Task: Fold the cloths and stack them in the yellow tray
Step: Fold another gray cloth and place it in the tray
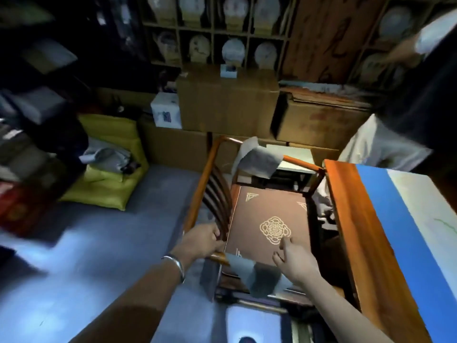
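**Chair in the way, cloths not yet picked up**

Nearest: both forearms reach forward over the chair. Left hand (201, 240) has its grip clenched on the chair's curved back slats (217, 194). Right hand (293, 259) is released, fingers spread, hovering at the near edge of the brown seat cushion (269, 219), holding nothing.

One grey cloth (252, 273) hangs over the chair's near rail, between the two hands. A second grey cloth (257, 157) drapes over the far rail. Desk (351, 219) with the blue mat sits just right of the chair. No yellow tray in view; frame is blurred.

My read: step in hand is collecting the near cloth. Suggest steadying the chair with the left, pinching the cloth by a corner with the right, lifting clear of the rail so it doesn't snag, then folding flat on the desk.

Far: cardboard boxes (227, 100), shelves behind.
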Demonstrator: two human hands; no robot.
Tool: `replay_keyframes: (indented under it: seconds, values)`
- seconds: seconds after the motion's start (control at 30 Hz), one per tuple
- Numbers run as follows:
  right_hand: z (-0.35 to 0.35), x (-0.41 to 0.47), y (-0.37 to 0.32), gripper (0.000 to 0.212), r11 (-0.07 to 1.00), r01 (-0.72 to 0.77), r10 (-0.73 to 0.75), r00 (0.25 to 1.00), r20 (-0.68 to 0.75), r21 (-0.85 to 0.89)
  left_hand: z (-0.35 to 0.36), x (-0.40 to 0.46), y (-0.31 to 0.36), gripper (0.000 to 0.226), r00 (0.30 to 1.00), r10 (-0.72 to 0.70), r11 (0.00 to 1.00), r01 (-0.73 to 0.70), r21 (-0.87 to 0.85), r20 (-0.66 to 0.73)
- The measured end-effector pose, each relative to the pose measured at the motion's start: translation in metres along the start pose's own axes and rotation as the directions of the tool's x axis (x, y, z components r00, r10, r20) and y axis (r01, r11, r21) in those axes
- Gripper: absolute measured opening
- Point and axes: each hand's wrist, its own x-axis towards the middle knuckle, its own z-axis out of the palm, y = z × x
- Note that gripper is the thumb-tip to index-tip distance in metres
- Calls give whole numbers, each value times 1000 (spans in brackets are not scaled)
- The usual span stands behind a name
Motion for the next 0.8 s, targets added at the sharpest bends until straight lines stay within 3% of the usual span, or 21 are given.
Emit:
replay_keyframes:
  seconds: [0.27, 0.5, 0.7, 0.8]
  values:
    - [48, 51, 1, 46, 981, 180, -156, 949, 273, -65, 43, 32, -17, 21, 989, 76, 995, -66, -78, 131]
    - [73, 65, 34, 50, 986, 160, -162, 901, 402, 40, 73, 75, -5, 27, 970, 85, 992, -62, -107, 228]
    - [85, 63, 40, 44, 987, 121, -157, 869, 469, 106, 96, 86, -11, 41, 872, 116, 991, -132, 1, 476]
    - [88, 59, 42, 42, 984, 111, -162, 882, 443, 138, 100, 86, -17, 38, 848, 123, 988, -152, 15, 516]
